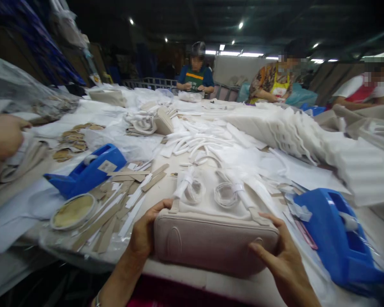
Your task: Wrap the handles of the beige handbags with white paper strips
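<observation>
A pale pinkish-beige bag (208,245) is at the table's near edge, its flat panel facing me. My left hand (146,228) grips its left end, fingers curled over the upper corner. At the other end my right hand (277,251) holds the bag, thumb pressed on the facing panel and fingers over the far top corner. Behind the bag's top edge lie two straps, wrapped in white material and coiled into a left loop (194,192) and a right loop (226,195). The bag's underside is hidden from view.
Blue tape dispensers stand on the left (89,168) and right (336,234). Beige and white strips (124,204) lie beside a round dish (73,211). White foam sheets (294,128) are piled at right. Another person's hand (6,136) reaches in from the left; several people work beyond the table.
</observation>
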A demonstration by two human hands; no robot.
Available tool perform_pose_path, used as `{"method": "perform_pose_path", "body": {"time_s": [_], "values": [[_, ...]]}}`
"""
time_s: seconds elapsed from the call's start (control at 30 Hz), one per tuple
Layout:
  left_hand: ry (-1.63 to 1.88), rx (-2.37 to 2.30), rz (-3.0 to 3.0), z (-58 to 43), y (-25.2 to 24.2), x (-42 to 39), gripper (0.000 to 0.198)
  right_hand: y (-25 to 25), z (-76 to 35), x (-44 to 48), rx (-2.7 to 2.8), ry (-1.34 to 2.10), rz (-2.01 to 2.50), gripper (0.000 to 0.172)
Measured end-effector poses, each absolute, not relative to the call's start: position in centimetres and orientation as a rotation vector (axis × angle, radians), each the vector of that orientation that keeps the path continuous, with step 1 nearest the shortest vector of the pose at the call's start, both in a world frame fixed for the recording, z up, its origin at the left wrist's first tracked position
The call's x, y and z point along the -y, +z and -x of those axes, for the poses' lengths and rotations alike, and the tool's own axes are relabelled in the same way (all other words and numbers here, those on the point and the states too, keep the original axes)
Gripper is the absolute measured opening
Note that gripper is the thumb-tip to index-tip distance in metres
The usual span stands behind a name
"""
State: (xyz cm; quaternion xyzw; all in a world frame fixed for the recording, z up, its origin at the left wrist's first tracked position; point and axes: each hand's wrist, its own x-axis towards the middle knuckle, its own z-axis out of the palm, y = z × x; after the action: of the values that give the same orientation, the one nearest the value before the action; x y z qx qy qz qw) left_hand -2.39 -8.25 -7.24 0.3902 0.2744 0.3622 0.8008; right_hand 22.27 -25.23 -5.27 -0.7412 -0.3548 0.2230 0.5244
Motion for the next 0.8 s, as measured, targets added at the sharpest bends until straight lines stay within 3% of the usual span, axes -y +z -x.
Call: {"method": "perform_pose_path", "body": {"time_s": [0.13,0.23,0.33,0.63,0.8], "values": [[0.805,-0.573,-0.935,3.2,-7.5,9.4,0.071,-6.4,-22.1,25.4,0.837,0.417,1.749,0.068],[0.829,-0.712,-1.017,2.8,-8.1,9.7,0.053,-6.5,-21.6,25.2,0.825,0.34,1.701,0.079],[0.857,-0.806,-1.03,2.4,-8.9,9.6,0.035,-6.7,-21.1,24.6,0.765,0.316,1.723,0.079],[0.792,-1.11,-1.139,0.3,-8.5,8.5,0.037,-9.6,-21.9,23.4,0.607,0.439,1.84,0.071],[0.766,-1.247,-1.298,-0.3,-8.3,8.2,0.034,-10.3,-22.5,22.5,0.738,0.292,1.967,0.059]]}}
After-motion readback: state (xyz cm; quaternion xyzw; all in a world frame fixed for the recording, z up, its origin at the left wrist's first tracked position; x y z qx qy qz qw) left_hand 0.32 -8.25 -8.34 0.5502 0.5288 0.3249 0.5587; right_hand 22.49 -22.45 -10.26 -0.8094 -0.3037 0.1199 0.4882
